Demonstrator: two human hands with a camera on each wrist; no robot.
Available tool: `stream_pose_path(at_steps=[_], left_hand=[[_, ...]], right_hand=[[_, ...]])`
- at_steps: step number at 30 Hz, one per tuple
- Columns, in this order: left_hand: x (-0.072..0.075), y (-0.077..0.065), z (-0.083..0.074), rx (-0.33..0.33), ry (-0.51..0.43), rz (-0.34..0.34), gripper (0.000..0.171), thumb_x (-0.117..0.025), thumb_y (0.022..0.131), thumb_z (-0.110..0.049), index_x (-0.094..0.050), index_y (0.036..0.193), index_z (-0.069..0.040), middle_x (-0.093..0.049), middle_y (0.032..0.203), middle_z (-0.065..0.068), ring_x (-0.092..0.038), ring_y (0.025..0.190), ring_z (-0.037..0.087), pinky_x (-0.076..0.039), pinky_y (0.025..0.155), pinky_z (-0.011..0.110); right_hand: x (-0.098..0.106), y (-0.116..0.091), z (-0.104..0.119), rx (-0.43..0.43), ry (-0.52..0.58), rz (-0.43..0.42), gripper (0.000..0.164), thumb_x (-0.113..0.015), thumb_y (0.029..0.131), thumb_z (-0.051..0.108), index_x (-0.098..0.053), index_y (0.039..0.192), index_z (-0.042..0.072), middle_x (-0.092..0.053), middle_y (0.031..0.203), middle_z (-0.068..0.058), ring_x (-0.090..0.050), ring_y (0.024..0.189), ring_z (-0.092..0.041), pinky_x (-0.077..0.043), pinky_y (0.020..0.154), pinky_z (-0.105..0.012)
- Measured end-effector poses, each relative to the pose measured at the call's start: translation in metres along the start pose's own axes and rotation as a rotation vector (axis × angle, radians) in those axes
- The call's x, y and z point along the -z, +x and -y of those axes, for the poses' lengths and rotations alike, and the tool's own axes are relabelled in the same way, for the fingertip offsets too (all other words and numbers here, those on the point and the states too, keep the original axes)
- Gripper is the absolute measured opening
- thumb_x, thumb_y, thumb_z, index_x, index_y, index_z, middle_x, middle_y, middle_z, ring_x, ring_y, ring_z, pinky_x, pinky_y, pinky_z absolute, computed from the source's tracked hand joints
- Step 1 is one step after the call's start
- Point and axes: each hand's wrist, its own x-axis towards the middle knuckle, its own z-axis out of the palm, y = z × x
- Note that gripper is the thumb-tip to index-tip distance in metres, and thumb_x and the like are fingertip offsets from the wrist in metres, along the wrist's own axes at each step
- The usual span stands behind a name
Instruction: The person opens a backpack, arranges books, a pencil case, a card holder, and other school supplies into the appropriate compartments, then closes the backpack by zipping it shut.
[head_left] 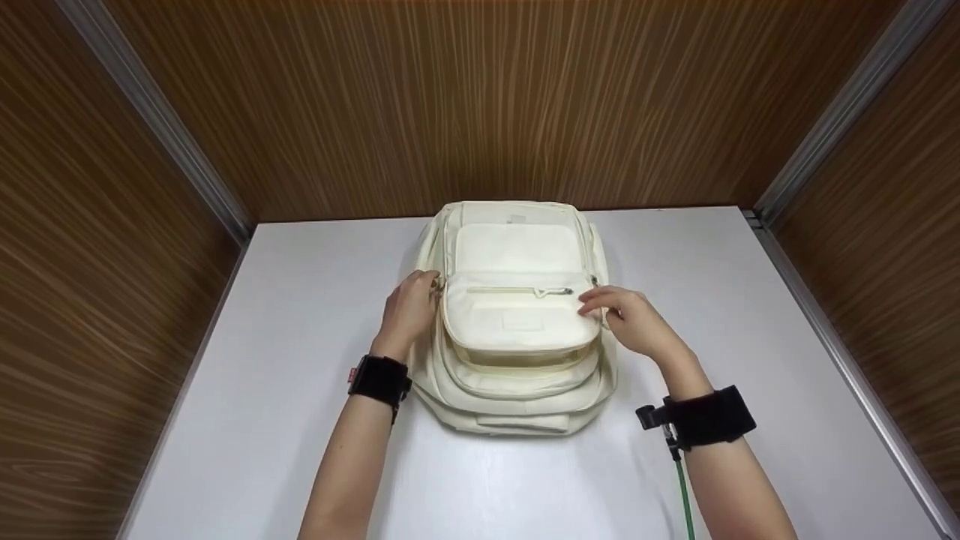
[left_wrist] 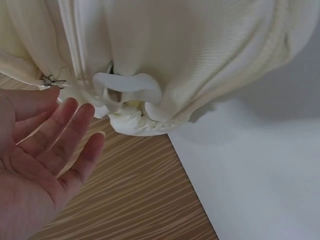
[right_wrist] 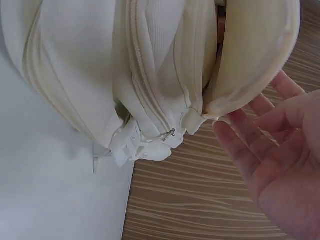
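Observation:
A cream backpack (head_left: 525,390) lies on the white table, its front pocket unzipped and gaping. The pocket's front flap (head_left: 480,315) carries a small zipper and a sewn label patch. At the bag's left side my left hand (head_left: 409,311) pinches a metal zipper pull (left_wrist: 52,81), with the other fingers loosely spread in the left wrist view. My right hand (head_left: 634,319) is at the flap's right edge, its fingers extended and touching the fabric. Another zipper pull (right_wrist: 170,134) hangs free near that hand in the right wrist view.
The white table (head_left: 300,315) extends around the bag. Wood-grain panels (head_left: 510,105) stand behind it and on both sides, with metal posts in the corners. Black straps circle both wrists, and a green cable (head_left: 684,495) hangs from the right one.

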Motion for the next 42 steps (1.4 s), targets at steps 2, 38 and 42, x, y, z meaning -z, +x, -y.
stream_pose_path(at_steps=[2, 38, 42], left_hand=[[-0.002, 0.000, 0.001, 0.005, -0.003, -0.003, 0.025, -0.062, 0.093, -0.003, -0.066, 0.119, -0.001, -0.066, 0.103, 0.013, -0.064, 0.098, 0.031, -0.051, 0.081, 0.046], [-0.018, 0.013, -0.002, -0.060, 0.134, -0.254, 0.011, -0.068, 0.092, -0.012, -0.076, 0.089, -0.005, -0.072, 0.082, 0.011, -0.068, 0.076, 0.032, -0.051, 0.069, 0.047], [-0.017, 0.017, -0.002, -0.052, 0.145, -0.230, 0.013, -0.065, 0.094, -0.013, -0.076, 0.091, -0.006, -0.071, 0.081, 0.012, -0.067, 0.076, 0.033, -0.051, 0.069, 0.047]], right_hand=[[-0.004, 0.000, 0.002, -0.017, -0.012, -0.015, 0.024, -0.053, 0.094, -0.006, -0.072, 0.108, 0.000, -0.066, 0.116, -0.014, -0.058, 0.114, -0.034, -0.045, 0.093, -0.052], [-0.044, 0.050, 0.007, -0.125, -0.449, 0.201, 0.055, -0.043, 0.100, 0.052, -0.030, 0.153, 0.042, -0.002, 0.164, -0.009, -0.009, 0.139, -0.058, -0.026, 0.097, -0.075], [-0.042, 0.054, 0.007, -0.142, -0.437, 0.209, 0.055, -0.044, 0.100, 0.052, -0.030, 0.153, 0.041, -0.002, 0.164, -0.008, -0.009, 0.140, -0.057, -0.027, 0.096, -0.076]])
